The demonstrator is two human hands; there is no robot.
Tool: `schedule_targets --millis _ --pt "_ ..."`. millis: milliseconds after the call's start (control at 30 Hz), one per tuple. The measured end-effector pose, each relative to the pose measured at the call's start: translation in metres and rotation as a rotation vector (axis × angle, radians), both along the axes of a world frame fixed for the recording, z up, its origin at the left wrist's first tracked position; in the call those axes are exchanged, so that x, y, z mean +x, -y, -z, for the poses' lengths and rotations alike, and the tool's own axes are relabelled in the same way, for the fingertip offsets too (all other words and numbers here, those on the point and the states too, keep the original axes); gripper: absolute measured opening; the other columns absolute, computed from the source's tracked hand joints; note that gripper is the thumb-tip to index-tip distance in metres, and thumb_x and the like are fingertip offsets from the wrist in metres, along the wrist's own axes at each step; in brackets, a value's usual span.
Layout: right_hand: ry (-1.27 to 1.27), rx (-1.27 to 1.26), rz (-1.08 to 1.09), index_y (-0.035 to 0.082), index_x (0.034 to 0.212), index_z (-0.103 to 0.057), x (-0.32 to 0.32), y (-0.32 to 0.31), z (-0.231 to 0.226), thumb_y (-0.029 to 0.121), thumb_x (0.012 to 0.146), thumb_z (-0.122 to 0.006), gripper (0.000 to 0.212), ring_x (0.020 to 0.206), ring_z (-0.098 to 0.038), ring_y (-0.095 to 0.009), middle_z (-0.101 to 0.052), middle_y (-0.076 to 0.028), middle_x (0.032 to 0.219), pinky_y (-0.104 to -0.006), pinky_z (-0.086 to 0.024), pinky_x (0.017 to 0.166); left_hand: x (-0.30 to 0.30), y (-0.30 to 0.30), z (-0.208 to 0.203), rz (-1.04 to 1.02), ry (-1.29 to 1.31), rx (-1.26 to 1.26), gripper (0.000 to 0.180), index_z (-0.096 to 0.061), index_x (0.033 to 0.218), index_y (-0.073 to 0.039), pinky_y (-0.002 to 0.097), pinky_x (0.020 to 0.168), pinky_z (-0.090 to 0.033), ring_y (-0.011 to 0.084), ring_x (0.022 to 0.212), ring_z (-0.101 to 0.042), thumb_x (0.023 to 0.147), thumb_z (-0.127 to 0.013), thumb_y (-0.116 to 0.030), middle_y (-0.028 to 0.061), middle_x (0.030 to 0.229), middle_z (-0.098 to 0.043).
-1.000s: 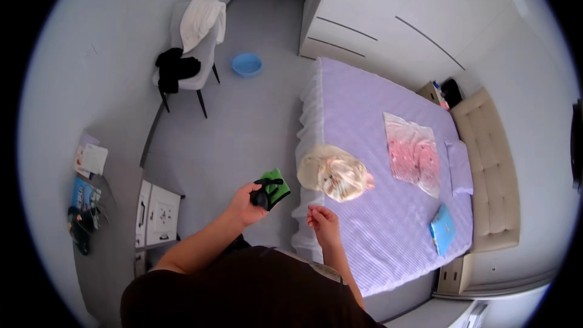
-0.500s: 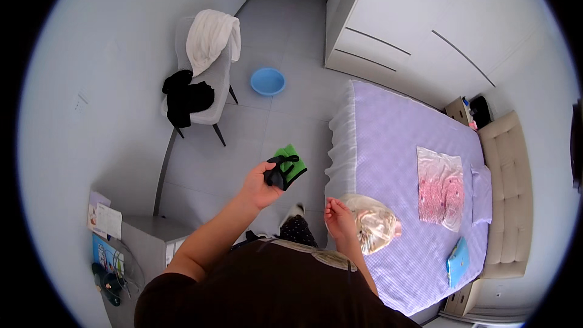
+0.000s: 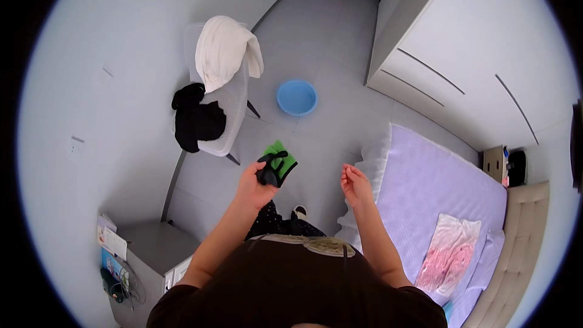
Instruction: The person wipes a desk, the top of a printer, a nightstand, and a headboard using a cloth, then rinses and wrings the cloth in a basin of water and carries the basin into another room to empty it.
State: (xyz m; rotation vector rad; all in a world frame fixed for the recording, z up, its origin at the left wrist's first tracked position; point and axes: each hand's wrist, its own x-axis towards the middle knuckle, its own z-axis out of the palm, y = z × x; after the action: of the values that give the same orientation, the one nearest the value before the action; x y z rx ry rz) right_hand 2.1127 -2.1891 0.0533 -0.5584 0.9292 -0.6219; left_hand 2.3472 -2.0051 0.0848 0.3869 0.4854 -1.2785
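My left hand is closed around a black grip with a strap-like loop, attached to a bright green, cloth-like piece with black edging. What kind of item this is I cannot tell. It hangs in the air over the grey floor, in front of me. My right hand is raised beside the bed's near left edge, its fingers curled together with nothing visible in them. A blue basin stands on the floor beyond both hands.
A grey chair at the left bears a white cloth and black clothing. The bed with a purple cover and pink-white cloth lies to the right. A white wardrobe stands behind it; a grey cabinet is at the near left.
My view has turned and moved forward, toward the chair and basin. My right hand has moved away from the pale bundle on the bed. My left hand still holds the green and black item.
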Motion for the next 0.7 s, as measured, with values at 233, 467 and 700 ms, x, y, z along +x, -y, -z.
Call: schedule_targets --millis 233,467,700 --pt "-0.051 0.05 -0.032 0.001 0.097 -0.06 0.164 0.156 0.028 0.005 0.091 -0.058 0.007 0.069 -0.056 -0.011 -0.059 -0.005 0.08 -0.0204 -0.047 0.058 0.124 0.135 0.047 -0.041 -0.096 0.058 0.039 -0.05 0.121 -0.001 0.0498 0.097 -0.042 0.0336 0.114 -0.054 0.084 -0.047 -0.012 0.0163 0.122 -0.057" --pt "-0.14 0.241 0.036 -0.001 0.098 -0.058 0.291 0.309 0.115 0.006 0.09 -0.059 0.01 0.07 -0.055 -0.012 -0.057 -0.005 0.08 -0.0217 -0.047 0.06 0.247 0.33 0.14 -0.003 -0.171 0.178 0.035 -0.05 0.118 0.005 0.0462 0.101 -0.042 0.0344 0.112 -0.055 0.086 -0.045 -0.009 0.019 0.119 -0.057" --pt "-0.195 0.136 -0.011 0.0 0.096 -0.059 0.396 0.477 0.259 0.008 0.092 -0.058 0.009 0.07 -0.056 -0.011 -0.058 -0.004 0.079 -0.0214 -0.048 0.061 0.299 0.483 0.267 0.009 -0.202 0.233 0.039 -0.049 0.122 0.0 0.0469 0.098 -0.042 0.0324 0.114 -0.053 0.085 -0.046 -0.011 0.0153 0.122 -0.056"
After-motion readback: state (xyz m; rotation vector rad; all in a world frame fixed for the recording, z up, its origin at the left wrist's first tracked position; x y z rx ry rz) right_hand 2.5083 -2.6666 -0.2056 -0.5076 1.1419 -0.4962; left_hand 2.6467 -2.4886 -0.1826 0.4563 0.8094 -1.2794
